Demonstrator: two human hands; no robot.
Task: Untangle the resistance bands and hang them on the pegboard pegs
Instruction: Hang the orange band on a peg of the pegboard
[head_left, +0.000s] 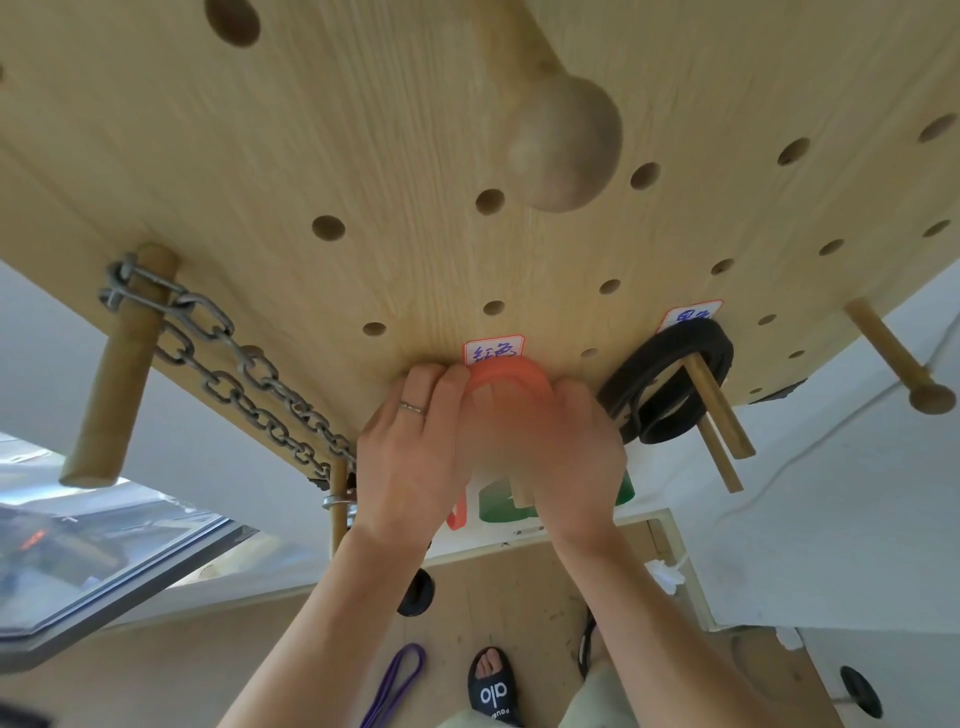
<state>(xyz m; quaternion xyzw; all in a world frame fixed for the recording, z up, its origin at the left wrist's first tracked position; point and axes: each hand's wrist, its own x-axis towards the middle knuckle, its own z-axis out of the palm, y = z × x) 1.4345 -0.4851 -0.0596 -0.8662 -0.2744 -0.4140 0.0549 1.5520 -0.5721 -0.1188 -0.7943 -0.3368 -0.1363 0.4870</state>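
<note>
The scene is being viewed by a single head-worn camera, held very near the pegboard (415, 156) and tilted steeply down along its face; the floor (519, 597) is being seen far below, between the forearms.

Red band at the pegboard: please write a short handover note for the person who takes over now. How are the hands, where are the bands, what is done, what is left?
Left hand: grips the left side of the red band.
Right hand: grips its right side. Both hold it against the pegboard, just under the red-bordered label; the peg there is hidden by the hands.
Done: the black band hangs on its two pegs to the right.
Left: seat the red band, then pick up the purple band from the floor and hang it. A green band shows below the hands; its state is unclear.
</note>
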